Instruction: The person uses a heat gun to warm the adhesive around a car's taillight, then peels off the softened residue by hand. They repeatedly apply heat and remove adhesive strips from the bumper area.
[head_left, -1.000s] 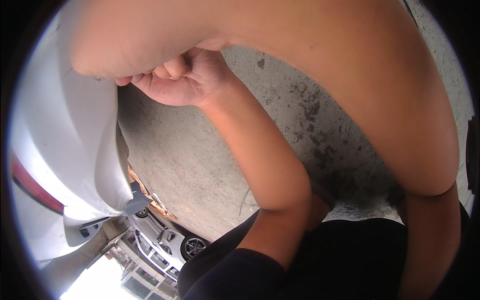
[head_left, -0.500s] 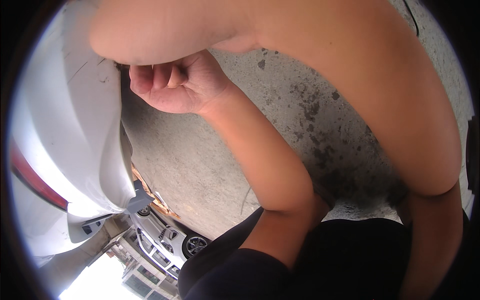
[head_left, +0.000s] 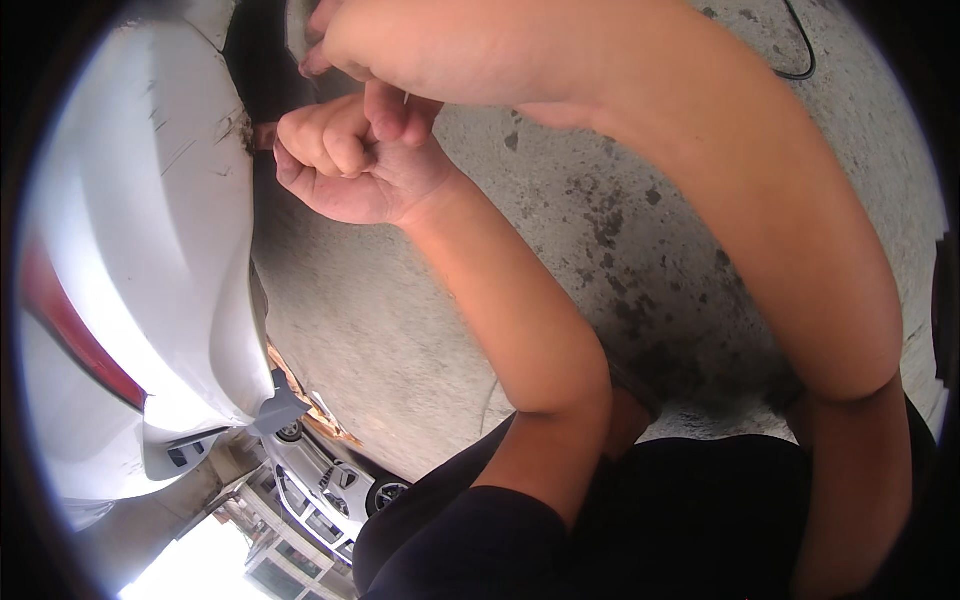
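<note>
Up close against the white car bumper (head_left: 150, 260), both bare hands work at its scratched, chipped edge, where the panel ends beside a dark gap. The left hand (head_left: 345, 165) is curled into a loose fist with its knuckles just beside that edge, fingers folded together toward the palm and the thumb raised; whether anything is pinched inside this grip cannot be told, since the folded fingers hide it. The right hand (head_left: 430, 50) lies above and across the left, its forearm sweeping in from the far side of the bumper, fingers bent down toward the same spot, and a thin pale sliver shows just under it, too small to name; the state of this grip cannot be told either. Judging by the pose, the hands are stacked so that one steadies while the other works at the bumper edge. The damaged edge lies just beside the left knuckles and a little below the right fingertips. Stained concrete ground (head_left: 560, 260) spreads away from the bumper, and a red lamp strip (head_left: 70, 330) runs along the bumper's outer side
</note>
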